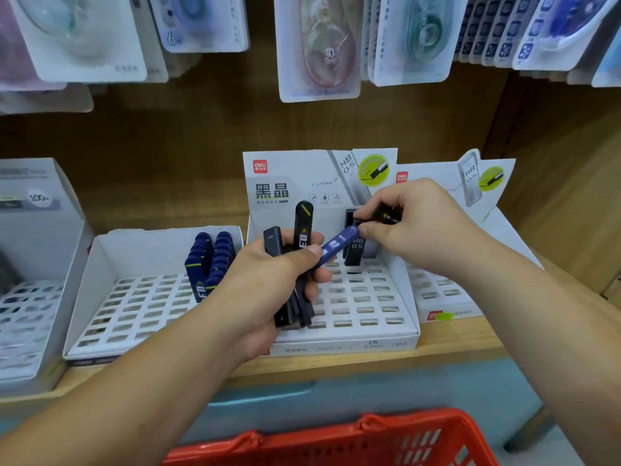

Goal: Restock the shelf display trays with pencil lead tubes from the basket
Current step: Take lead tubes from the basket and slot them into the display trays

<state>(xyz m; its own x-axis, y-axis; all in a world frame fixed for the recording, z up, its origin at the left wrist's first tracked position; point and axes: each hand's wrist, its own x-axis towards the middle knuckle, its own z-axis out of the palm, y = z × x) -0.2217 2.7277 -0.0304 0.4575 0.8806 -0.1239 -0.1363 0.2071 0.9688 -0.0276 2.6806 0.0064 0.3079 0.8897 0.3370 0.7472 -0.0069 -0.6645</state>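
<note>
tray header [289, 178]: deli, 黑晶, HB 0.5; tape pack [201, 28]: 6m

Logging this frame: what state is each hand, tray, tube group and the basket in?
Left hand: grips a bundle of black tubes plus one blue tube.
Right hand: pinches a single black tube.
Middle tray: mostly empty slots; few dark tubes upright at back.
Left tray: navy tubes upright on its right side; other slots empty.
Right tray: visible slots empty.
Basket: only its rim shows; contents hidden.

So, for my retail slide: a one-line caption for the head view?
Left hand grips several lead tubes; right hand holds a black tube over the display tray.
</note>
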